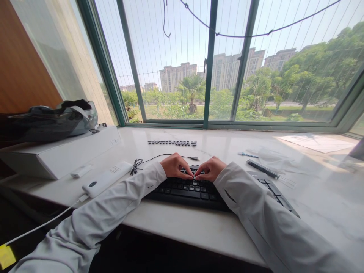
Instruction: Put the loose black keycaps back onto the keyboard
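Observation:
A black keyboard [187, 191] lies on a white marble sill [176, 223] below a window. My left hand [174, 166] and my right hand [212, 168] meet over its far rows, fingers curled and fingertips pinched together around a small pale piece, perhaps a keycap [194, 176]. Both arms wear white sleeves. A row of dark loose keycaps [172, 143] lies farther back on the sill. The keyboard's thin cable [159, 158] runs behind my left hand to a plug.
A white power bank [106, 179] with a white cord lies at left, beside a small white stick [81, 171]. A white box [59, 155] carries a dark bag. A black tool [263, 169], clear plastic wrapping and a paper sheet [317, 143] lie at right.

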Motion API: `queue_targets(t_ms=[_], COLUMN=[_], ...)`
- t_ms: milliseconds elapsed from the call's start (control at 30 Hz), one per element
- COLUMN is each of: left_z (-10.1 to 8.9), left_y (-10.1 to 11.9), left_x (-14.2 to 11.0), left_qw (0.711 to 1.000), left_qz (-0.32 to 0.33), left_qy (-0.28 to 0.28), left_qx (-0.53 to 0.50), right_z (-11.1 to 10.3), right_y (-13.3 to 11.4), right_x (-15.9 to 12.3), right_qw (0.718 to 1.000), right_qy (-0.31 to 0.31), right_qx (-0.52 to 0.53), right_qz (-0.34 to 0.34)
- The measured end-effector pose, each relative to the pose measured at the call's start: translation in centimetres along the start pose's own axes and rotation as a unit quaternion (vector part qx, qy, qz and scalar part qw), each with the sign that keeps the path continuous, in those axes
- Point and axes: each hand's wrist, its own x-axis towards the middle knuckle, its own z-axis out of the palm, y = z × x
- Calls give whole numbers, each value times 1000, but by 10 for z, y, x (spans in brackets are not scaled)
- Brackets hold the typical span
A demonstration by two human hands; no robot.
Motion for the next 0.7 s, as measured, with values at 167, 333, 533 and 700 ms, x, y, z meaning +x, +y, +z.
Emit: queue_targets(t_ms=[167,333,533,700], left_z=[1,-6,-9,-2], left_y=[-3,5,16,23], left_x=[1,0,-5,-6], left_qw=[1000,998,984,968], left_qz=[3,51,96,111], left_qy=[2,-25,-38,-12], left_qx=[-16,32,146,227], right_z=[0,3,3,1], right_y=[1,3,-3,-10], right_x=[1,2,2,3], right_qw=[1000,999,995,994], right_qy=[-6,-1,-3,-8], right_qx=[-6,-42,-100,-111], right_qz=[-10,-20,-20,13])
